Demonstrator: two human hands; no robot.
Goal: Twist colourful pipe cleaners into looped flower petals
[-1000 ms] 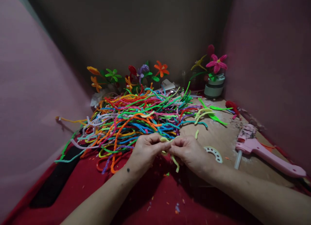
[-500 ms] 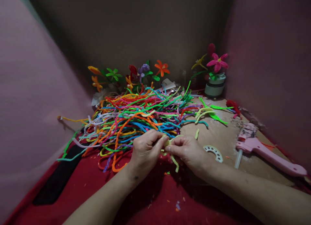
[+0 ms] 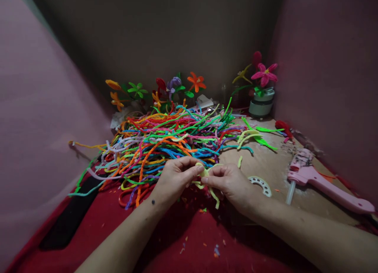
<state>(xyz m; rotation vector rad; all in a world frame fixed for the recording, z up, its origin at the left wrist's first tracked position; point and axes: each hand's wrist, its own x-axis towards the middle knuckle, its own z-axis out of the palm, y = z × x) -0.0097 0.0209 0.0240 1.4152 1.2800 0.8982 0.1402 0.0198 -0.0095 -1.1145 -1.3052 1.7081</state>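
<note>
My left hand (image 3: 174, 179) and my right hand (image 3: 228, 182) meet at the front of the work surface, both pinched on a pale yellow-green pipe cleaner (image 3: 203, 174). The piece is bent into a small loop between my fingertips, and one end (image 3: 215, 198) hangs down below my right hand. Just behind my hands lies a large tangled heap of pipe cleaners (image 3: 165, 141) in many colours.
A pink glue gun (image 3: 321, 182) lies at the right on the brown board (image 3: 274, 166). A small white curved piece (image 3: 261, 184) sits near my right hand. Finished pipe-cleaner flowers (image 3: 165, 90) stand at the back, and a potted pink flower (image 3: 262, 90) at the back right. Red cloth (image 3: 189, 237) covers the front.
My fingers have shifted slightly on the yellow-green pipe cleaner, working the loop; both hands stay in the same place. Nothing else has moved.
</note>
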